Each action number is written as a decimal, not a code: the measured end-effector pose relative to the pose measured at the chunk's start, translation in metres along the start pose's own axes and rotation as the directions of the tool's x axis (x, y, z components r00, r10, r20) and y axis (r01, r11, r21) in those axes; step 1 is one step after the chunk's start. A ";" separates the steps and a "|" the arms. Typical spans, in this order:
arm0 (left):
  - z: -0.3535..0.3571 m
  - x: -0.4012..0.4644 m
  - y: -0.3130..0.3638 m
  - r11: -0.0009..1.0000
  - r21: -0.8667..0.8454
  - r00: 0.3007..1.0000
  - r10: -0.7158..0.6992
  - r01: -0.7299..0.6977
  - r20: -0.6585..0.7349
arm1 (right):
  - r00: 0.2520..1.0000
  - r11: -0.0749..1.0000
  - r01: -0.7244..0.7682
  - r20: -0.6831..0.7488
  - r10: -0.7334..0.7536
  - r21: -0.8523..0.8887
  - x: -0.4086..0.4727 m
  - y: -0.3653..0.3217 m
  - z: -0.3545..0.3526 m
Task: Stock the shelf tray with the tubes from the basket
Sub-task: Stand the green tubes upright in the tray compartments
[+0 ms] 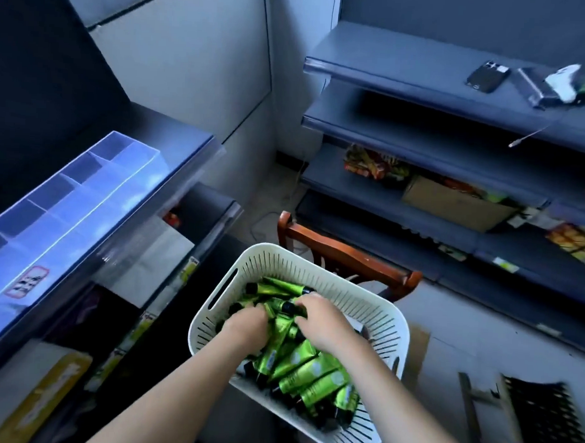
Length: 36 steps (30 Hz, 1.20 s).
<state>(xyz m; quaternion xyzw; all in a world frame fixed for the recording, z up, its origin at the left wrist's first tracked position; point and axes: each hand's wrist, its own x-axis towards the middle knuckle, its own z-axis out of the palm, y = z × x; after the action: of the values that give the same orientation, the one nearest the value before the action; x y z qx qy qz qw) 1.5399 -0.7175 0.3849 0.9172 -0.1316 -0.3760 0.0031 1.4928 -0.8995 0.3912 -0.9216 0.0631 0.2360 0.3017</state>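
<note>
- While both hands dig in white basket (385,319) at 6 o'clock: L hand (246,325) & R hand (324,322) curl around green tubes (307,371).
- Clear shelf tray (70,193) at 9 o'clock.

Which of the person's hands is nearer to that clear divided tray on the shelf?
Left. The left hand digs into the tubes on the basket's side toward the tray; the right hand is farther away.
</note>
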 end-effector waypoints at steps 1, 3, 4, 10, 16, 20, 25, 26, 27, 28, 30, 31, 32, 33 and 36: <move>0.003 0.001 -0.001 1.000 -0.006 1.000 -0.022 0.022 -0.003 | 1.000 1.000 0.016 -0.003 -0.016 -0.010 0.007 -0.006 0.004; 0.006 0.001 0.001 0.998 -0.017 0.998 -0.055 0.054 -0.006 | 1.000 0.998 0.021 0.010 -0.020 -0.064 0.020 -0.017 0.011; 0.009 0.002 0.002 0.998 -0.007 0.998 -0.067 0.067 -0.013 | 1.000 0.994 0.013 0.021 -0.011 -0.105 0.027 -0.021 0.016; 0.013 0.011 -0.002 0.996 0.003 0.996 -0.087 0.087 -0.036 | 0.999 0.972 -0.041 -0.012 0.039 -0.231 0.048 -0.033 0.031; 0.002 0.001 -0.012 0.995 0.100 0.999 -0.007 0.012 -0.054 | 0.975 0.967 -0.130 0.147 0.164 -0.218 0.040 -0.034 0.011; -0.017 -0.025 -0.023 1.000 0.005 0.990 0.024 -0.024 -0.136 | 0.909 0.963 -0.144 0.354 0.219 -0.226 0.034 -0.026 -0.006; -0.056 -0.073 -0.040 0.935 -0.355 0.965 -0.078 -0.016 -0.249 | 0.925 0.988 -0.152 0.350 0.146 -0.010 0.015 -0.022 -0.030; -0.065 -0.085 -0.043 0.889 -0.457 0.957 -0.114 -0.020 -0.265 | 0.932 0.983 -0.168 0.336 0.136 0.068 0.010 -0.023 -0.036; -0.073 -0.096 -0.048 0.826 -0.563 0.947 -0.158 -0.028 -0.279 | 0.940 0.973 -0.175 0.318 0.120 0.151 0.006 -0.027 -0.043; -0.081 -0.107 -0.053 0.747 -0.663 0.937 -0.200 -0.043 -0.286 | 0.947 0.954 -0.182 0.305 0.105 0.238 0.002 -0.033 -0.051; -0.094 -0.127 -0.063 0.523 -0.848 0.935 -0.249 -0.090 -0.253 | 0.963 0.911 -0.153 0.265 0.050 0.383 -0.004 -0.050 -0.067; -0.098 -0.136 -0.069 0.367 -0.923 0.943 -0.251 -0.117 -0.220 | 0.972 0.883 -0.122 0.235 0.014 0.453 -0.007 -0.061 -0.075; -0.104 -0.146 -0.075 0.205 -0.968 0.950 -0.246 -0.141 -0.191 | 0.979 0.849 -0.084 0.203 -0.027 0.521 -0.009 -0.072 -0.083; -0.110 -0.156 -0.080 0.075 -0.984 0.956 -0.237 -0.161 -0.174 | 0.984 0.815 -0.040 0.163 -0.068 0.578 -0.011 -0.085 -0.090; -0.130 -0.187 -0.095 0.014 -0.971 0.938 -0.256 -0.241 -0.236 | 0.988 0.721 0.076 0.045 -0.146 0.689 -0.020 -0.129 -0.107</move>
<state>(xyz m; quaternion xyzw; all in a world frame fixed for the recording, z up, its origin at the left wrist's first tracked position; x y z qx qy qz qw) 1.5240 -0.5926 0.5971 0.6975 0.1788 -0.1897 0.6675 1.5506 -0.8583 0.5441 -0.7351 0.0757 0.2214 0.6363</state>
